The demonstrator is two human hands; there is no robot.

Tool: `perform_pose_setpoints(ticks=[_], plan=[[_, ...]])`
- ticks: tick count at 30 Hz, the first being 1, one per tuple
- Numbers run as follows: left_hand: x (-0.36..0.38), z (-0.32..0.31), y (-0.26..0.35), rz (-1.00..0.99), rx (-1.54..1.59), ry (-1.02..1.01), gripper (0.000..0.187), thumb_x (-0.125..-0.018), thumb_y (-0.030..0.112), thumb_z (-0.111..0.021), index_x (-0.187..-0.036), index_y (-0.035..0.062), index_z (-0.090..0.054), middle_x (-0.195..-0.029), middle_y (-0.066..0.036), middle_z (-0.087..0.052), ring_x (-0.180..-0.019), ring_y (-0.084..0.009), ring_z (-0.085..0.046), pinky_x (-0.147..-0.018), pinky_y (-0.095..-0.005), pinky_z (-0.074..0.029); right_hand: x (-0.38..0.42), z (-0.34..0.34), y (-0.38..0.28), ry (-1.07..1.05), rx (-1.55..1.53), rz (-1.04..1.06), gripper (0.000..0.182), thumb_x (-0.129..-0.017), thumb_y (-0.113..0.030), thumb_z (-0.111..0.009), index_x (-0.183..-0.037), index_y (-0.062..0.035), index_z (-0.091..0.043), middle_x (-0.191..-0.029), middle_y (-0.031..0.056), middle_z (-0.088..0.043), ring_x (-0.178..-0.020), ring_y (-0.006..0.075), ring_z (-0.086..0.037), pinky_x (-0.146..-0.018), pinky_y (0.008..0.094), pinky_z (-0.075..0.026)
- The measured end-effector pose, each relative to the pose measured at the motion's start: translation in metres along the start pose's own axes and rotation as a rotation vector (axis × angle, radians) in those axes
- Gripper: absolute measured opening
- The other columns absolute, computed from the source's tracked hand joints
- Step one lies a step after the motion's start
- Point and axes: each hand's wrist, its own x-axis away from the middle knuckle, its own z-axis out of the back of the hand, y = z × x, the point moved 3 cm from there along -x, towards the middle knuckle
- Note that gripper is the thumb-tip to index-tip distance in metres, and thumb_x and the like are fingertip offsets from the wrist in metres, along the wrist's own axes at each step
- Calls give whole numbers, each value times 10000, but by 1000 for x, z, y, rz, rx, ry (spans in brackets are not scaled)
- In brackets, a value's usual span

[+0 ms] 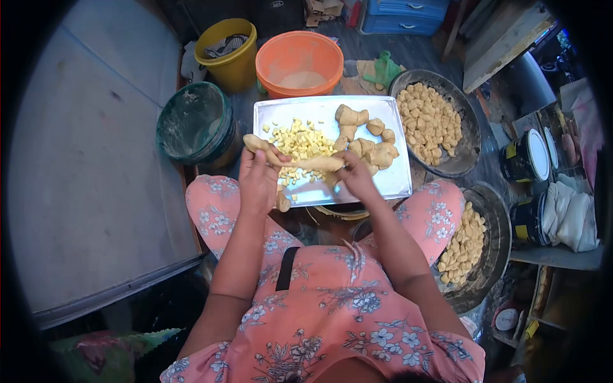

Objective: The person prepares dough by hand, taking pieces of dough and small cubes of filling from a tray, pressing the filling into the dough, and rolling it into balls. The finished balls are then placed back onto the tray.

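Note:
A long, uneven strip of tan dough (317,164) stretches between my two hands above a silver tray (387,108). My left hand (259,175) is closed around it near the left end, and a thick lump of dough sticks out past the fingers. At the other end, my right hand (355,175) pinches the strip. Small pale-yellow cubes (299,136) lie heaped on the tray, partly hidden behind the dough and hands. Thick dough pieces (377,153) rest on the tray's right side. Another dough piece (282,202) shows at its front left edge.
Two dark round pans, one at upper right (471,163) and one at lower right (495,255), hold many small dough lumps. Behind the tray stand an orange tub (300,57) and a yellow bucket (246,64). A green-rimmed bucket (195,124) is left, beside a large pale panel (108,159).

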Motion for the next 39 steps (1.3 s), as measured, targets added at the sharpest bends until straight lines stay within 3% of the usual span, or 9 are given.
perform_pose_setpoints(ticks=[3,5,7,9,12,15,20,25,39], plan=[[-3,15,15,-69,101,21,183,-947,208,-419,-1054,62,-443,-884,-57,-528,-807,-174,-545,-809,-383,-464,-10,41,13,291,40,54,306,-730,48,-528,-1029,-11,-555,-979,123,-565,-894,213,-563,-754,304,-457],[-4,14,27,-113,84,79,208,-948,205,-415,-1091,55,-440,-870,-54,-534,-781,-163,-539,-771,-366,-477,-12,66,2,424,626,118,429,-664,51,-534,-1085,-27,-528,-1062,165,-514,-975,304,-511,-840,367,-423],[-3,14,33,-2,-26,137,265,-945,189,-419,-1168,46,-420,-886,-59,-542,-749,-137,-532,-712,-324,-482,-11,58,-1,454,641,144,514,-616,40,-551,-1121,-45,-501,-1107,193,-475,-1024,362,-454,-901,418,-369],[1,27,24,73,-102,166,344,-930,184,-444,-1238,42,-392,-911,-74,-543,-751,-130,-539,-628,-275,-461,-5,41,-6,406,858,138,527,-645,24,-587,-1155,-73,-498,-1076,169,-489,-1029,366,-437,-919,442,-332],[10,32,6,261,-151,162,367,-897,111,-458,-1247,20,-401,-923,-83,-547,-714,-121,-533,-597,-255,-438,2,-3,-7,-1,465,127,345,-685,-49,-631,-1024,-38,-571,-951,174,-573,-922,343,-541,-814,392,-436],[21,34,-3,381,-162,180,343,-898,112,-458,-1224,13,-428,-927,-83,-547,-702,-119,-528,-589,-251,-430,14,-56,8,-374,514,113,264,-728,-118,-608,-986,-62,-611,-905,134,-574,-881,304,-559,-780,393,-451],[35,40,4,418,-167,166,338,-923,178,-430,-1208,-3,-451,-932,-89,-552,-705,-121,-526,-584,-256,-430,24,-92,13,-386,609,246,191,-730,-134,-615,-914,-85,-631,-831,104,-557,-825,273,-560,-726,380,-454],[36,38,1,444,-207,230,363,-941,232,-418,-1190,-29,-465,-891,-97,-571,-718,-134,-533,-605,-261,-442,17,-83,30,-384,545,183,189,-731,-103,-606,-917,-76,-625,-841,120,-545,-791,294,-558,-689,376,-461],[40,42,0,414,-206,226,277,-939,191,-429,-1102,-22,-500,-911,-96,-581,-734,-128,-543,-638,-251,-454,15,-86,22,-530,480,164,201,-715,-76,-619,-916,-60,-620,-816,117,-551,-804,319,-554,-711,403,-450]])
